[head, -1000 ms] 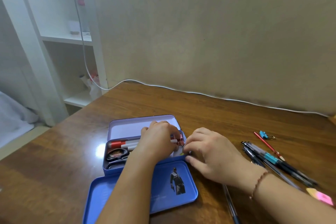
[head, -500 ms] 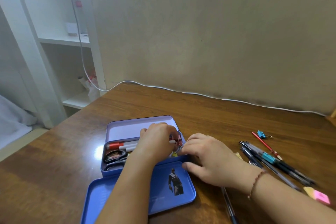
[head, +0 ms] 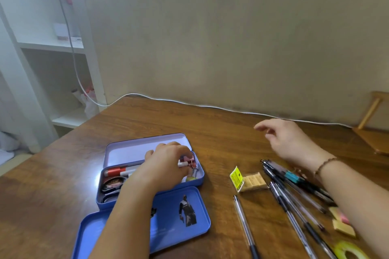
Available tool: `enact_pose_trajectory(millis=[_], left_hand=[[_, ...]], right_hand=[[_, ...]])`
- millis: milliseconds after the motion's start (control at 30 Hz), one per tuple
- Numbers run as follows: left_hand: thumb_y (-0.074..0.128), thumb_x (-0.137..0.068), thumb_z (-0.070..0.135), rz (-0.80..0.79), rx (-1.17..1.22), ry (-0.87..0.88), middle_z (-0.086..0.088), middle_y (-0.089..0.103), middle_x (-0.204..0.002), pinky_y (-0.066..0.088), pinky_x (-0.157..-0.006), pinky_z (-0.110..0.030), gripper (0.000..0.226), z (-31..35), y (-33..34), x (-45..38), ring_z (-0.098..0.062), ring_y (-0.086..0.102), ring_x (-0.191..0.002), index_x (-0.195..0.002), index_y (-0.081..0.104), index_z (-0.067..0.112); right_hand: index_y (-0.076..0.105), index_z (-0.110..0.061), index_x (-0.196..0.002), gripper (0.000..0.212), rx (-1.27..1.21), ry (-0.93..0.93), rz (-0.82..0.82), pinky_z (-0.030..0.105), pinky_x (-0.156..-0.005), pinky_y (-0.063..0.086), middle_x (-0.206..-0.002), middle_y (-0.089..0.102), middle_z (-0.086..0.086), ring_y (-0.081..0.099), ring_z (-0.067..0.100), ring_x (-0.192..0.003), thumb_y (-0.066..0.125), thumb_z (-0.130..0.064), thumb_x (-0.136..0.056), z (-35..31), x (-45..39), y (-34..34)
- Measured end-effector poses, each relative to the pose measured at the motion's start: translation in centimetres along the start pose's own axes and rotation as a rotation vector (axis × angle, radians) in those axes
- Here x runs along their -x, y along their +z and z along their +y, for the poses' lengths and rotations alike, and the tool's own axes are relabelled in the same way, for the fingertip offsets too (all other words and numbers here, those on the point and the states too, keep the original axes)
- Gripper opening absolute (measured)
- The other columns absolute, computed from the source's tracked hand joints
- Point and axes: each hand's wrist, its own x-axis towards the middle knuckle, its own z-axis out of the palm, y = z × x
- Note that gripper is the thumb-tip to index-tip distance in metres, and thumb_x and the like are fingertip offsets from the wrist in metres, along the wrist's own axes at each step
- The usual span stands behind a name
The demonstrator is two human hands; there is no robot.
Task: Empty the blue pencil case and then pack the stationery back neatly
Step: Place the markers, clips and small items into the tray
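Observation:
The blue pencil case (head: pixel 199 176) lies open on the table, its lid (head: pixel 168 227) in front of it and a pale inner tray (head: pixel 130 149) behind. Inside are a red-and-white marker (head: pixel 120 171), black scissors (head: pixel 111 185) and a red binder clip (head: pixel 191 160). My left hand (head: pixel 166 166) reaches into the case, fingers curled down onto the clip at its right end. My right hand (head: pixel 288 139) hovers above the table to the right, fingers loose and holding nothing. Several pens (head: pixel 294 191) lie below it.
A pack of staples (head: pixel 250 181) and a single pen (head: pixel 244 223) lie right of the case. Sticky notes (head: pixel 343 225) and a tape roll (head: pixel 349 251) sit at the near right. A white cable (head: pixel 210 107) runs along the wall. A wooden stand (head: pixel 370 132) is far right.
My right hand has left the case's right end and swung up and to the right over the pens. The left hand has stayed in the case. The view has shifted right.

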Motion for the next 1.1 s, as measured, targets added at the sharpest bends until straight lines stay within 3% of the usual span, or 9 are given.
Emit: enact_pose_trajectory(millis=[100,233,367,467,633,733,867,1000,1100], left_hand=[[0.062,-0.090,0.037,0.007,0.036,0.011,0.011,0.058,-0.120,0.044,-0.098,-0.046,0.025,0.1,0.0,0.0,-0.019,0.053,-0.114,-0.114,0.062,0.039],[0.060,-0.091,0.040,-0.022,0.055,-0.014,0.013,0.057,-0.123,0.044,-0.099,-0.044,0.027,0.1,-0.8,0.6,-0.016,0.054,-0.113,-0.118,0.059,0.039],[0.061,-0.087,0.050,-0.061,0.062,-0.037,0.017,0.053,-0.128,0.044,-0.099,-0.042,0.036,-0.1,-1.8,1.5,-0.014,0.053,-0.114,-0.122,0.052,0.043],[0.069,-0.072,0.063,-0.179,0.030,-0.050,0.020,0.041,-0.142,0.038,-0.107,-0.042,0.074,-0.7,-2.4,2.3,-0.013,0.042,-0.128,-0.136,0.036,0.046],[0.080,-0.065,0.055,-0.200,-0.076,-0.101,0.013,0.037,-0.149,0.034,-0.109,-0.044,0.098,-1.0,-3.0,2.6,-0.017,0.037,-0.135,-0.145,0.025,0.040],[0.081,-0.064,0.052,-0.181,-0.059,-0.099,0.011,0.041,-0.148,0.038,-0.107,-0.045,0.098,-1.0,-2.8,2.3,-0.017,0.041,-0.133,-0.145,0.027,0.037],[0.081,-0.066,0.051,-0.181,-0.053,-0.085,0.010,0.040,-0.149,0.038,-0.107,-0.046,0.097,-1.0,-2.7,2.2,-0.019,0.040,-0.133,-0.145,0.026,0.038],[0.079,-0.064,0.057,-0.187,-0.015,-0.085,0.010,0.043,-0.145,0.040,-0.105,-0.046,0.095,-1.4,-2.6,1.9,-0.018,0.044,-0.128,-0.143,0.029,0.040],[0.080,-0.064,0.056,-0.180,-0.021,-0.070,0.010,0.045,-0.143,0.041,-0.104,-0.046,0.094,-1.3,-2.4,1.9,-0.018,0.045,-0.127,-0.142,0.031,0.039]], right_hand=[[0.055,-0.031,-0.130,0.050,0.166,0.225,-0.197,0.028,-0.089,0.049,-0.141,0.052,0.001,0.056,0.017,-0.117,0.049,0.001,-0.093,3.9,0.2,-0.6],[0.057,-0.032,-0.128,0.043,0.197,0.253,-0.307,0.035,-0.101,0.045,-0.142,0.051,-0.001,0.047,0.019,-0.130,0.052,-0.006,-0.094,6.0,1.1,-0.1],[0.065,-0.031,-0.108,0.028,0.217,0.228,-0.240,0.033,-0.094,0.051,-0.123,0.062,-0.004,0.057,0.013,-0.113,0.059,-0.011,-0.091,6.7,1.4,0.4],[0.066,-0.030,-0.100,0.018,0.246,0.241,-0.219,0.029,-0.088,0.052,-0.111,0.064,-0.004,0.058,0.012,-0.101,0.063,-0.016,-0.089,6.9,1.2,0.5],[0.066,-0.026,-0.082,0.010,0.238,0.285,-0.041,0.029,-0.075,0.048,-0.098,0.070,0.004,0.056,0.016,-0.081,0.069,-0.018,-0.086,5.8,0.7,-1.2],[0.075,-0.018,-0.081,0.003,0.035,0.141,0.246,0.022,-0.071,0.042,-0.079,0.072,0.000,0.057,0.014,-0.068,0.073,-0.018,-0.083,1.3,0.6,-2.6],[0.077,-0.021,-0.071,0.006,-0.353,0.050,0.054,0.011,-0.047,0.040,-0.051,0.063,-0.011,0.056,-0.001,-0.043,0.079,-0.022,-0.077,-7.9,1.4,-0.3],[0.075,-0.029,-0.067,0.012,-0.227,0.077,-0.029,0.028,-0.060,0.053,-0.067,0.070,-0.013,0.064,0.005,-0.068,0.074,-0.040,-0.073,-12.8,2.1,4.8],[0.074,-0.031,-0.075,0.018,-0.100,0.134,-0.040,0.029,-0.067,0.052,-0.082,0.072,-0.013,0.064,0.010,-0.080,0.067,-0.047,-0.079,-13.7,2.1,6.9]])
